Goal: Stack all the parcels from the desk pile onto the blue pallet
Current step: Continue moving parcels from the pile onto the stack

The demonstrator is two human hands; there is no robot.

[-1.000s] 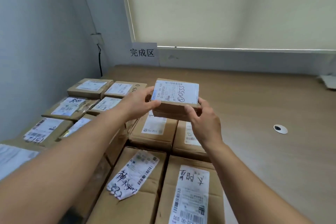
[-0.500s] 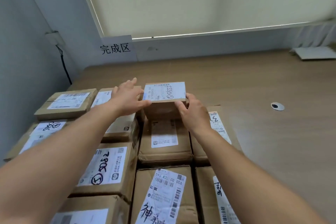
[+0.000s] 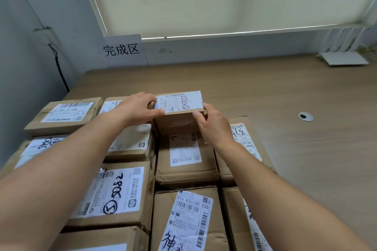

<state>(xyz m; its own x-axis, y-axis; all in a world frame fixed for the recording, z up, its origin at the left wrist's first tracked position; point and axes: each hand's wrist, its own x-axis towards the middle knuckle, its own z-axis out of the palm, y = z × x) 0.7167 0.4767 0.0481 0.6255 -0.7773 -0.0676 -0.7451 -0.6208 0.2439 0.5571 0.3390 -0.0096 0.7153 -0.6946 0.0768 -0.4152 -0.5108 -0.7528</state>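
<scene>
A small brown parcel [image 3: 180,112] with a white label sits at the far end of the middle row of stacked parcels. My left hand [image 3: 138,109] grips its left edge, thumb on the near top corner. My right hand [image 3: 212,123] grips its right near corner. Several brown cardboard parcels [image 3: 184,158] with white shipping labels lie packed side by side beneath and around it, filling the lower left of the view. No blue pallet shows under them.
A wooden surface [image 3: 285,149] stretches to the right and behind the parcels, with a round cable hole [image 3: 305,116]. A paper sign [image 3: 122,50] hangs on the back wall. A white router [image 3: 344,58] stands at far right. A black cable [image 3: 60,71] runs down the left wall.
Both hands carried the small parcel forward and down from mid-air to the far end of the middle row. The camera tilted and moved closer over the stack.
</scene>
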